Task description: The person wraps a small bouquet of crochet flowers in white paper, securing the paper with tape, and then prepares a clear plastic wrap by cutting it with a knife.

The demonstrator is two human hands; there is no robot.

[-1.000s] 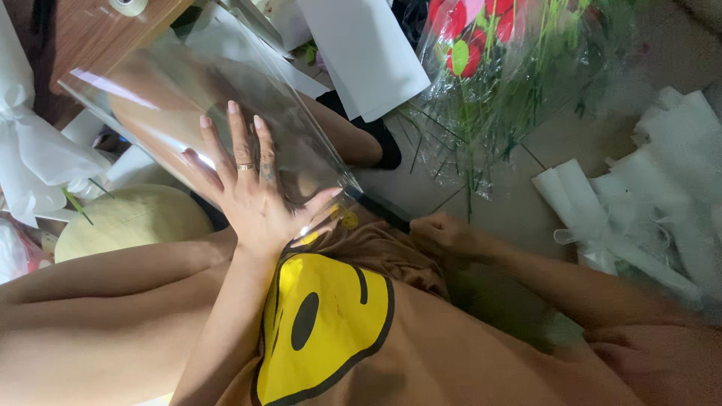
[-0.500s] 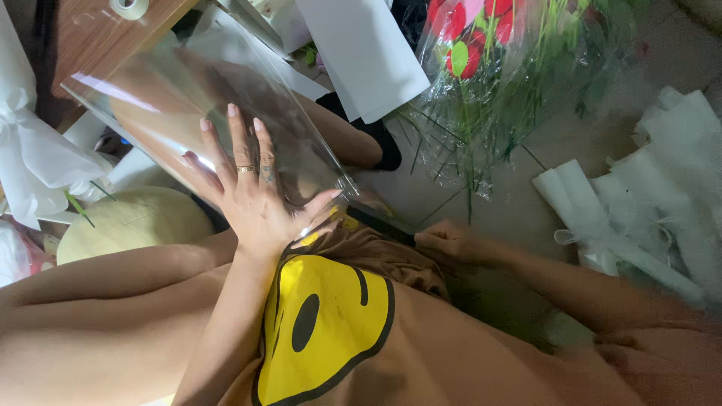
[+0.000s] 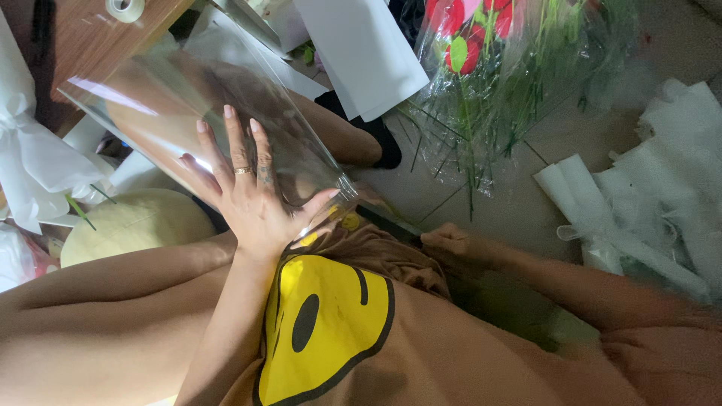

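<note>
Left hand [image 3: 252, 197] lying flat, fingers spread, pressing clear cellophane sheet [image 3: 188, 105]; right hand [image 3: 450, 242] fisted, pinching its dark lower edge; sheet likely light, slippery, crease-prone; gripping edges looking safest

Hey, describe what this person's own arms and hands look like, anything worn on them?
Both forearms are bare, no sleeves reaching them in view. The left hand wears a thin gold-coloured ring on one finger, has a small dark marking like a tattoo on the neighbouring finger, and longish pale nails. The right hand is blurred; no ring, watch or glove can be made out on it.
</note>
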